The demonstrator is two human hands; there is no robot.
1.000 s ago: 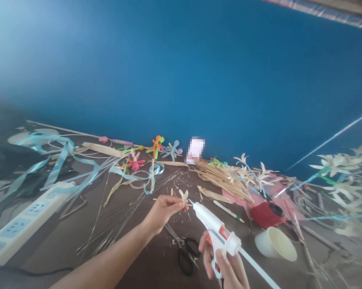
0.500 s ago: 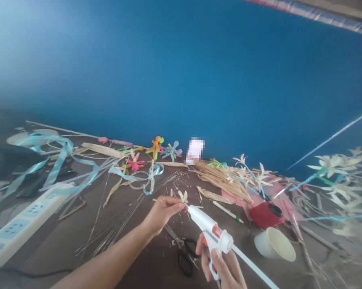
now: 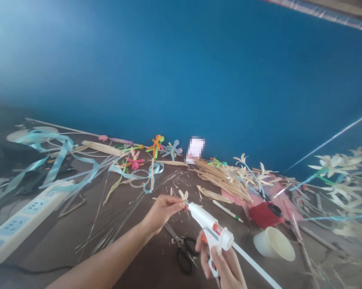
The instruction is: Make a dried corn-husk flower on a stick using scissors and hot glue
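Between the fingertips of my left hand (image 3: 165, 210) is a small pale flower (image 3: 183, 196), its cream petals pointing up. My right hand (image 3: 220, 261) is wrapped round the handle of a white glue gun (image 3: 209, 222) with orange parts. The gun's nozzle points up and left and meets the base of the flower; whether it touches is too small to tell. A white glue stick (image 3: 255, 265) runs out of the gun's back end. Below my left hand lies a pair of scissors (image 3: 184, 251) with black handles, partly open.
Left stand a white power strip (image 3: 27, 220), light blue ribbon (image 3: 56, 160) and thin wires (image 3: 117, 220). Dried husks (image 3: 220, 178), a white pen (image 3: 227, 210), a red object (image 3: 267, 214) and a cream cup (image 3: 274, 244) lie right, beside finished-looking pale flowers (image 3: 334, 166). A blue wall (image 3: 181, 80) rises behind.
Almost nothing differs. Both hands keep their hold, with the glue gun's nozzle still at the flower; the gun has shifted only very slightly.
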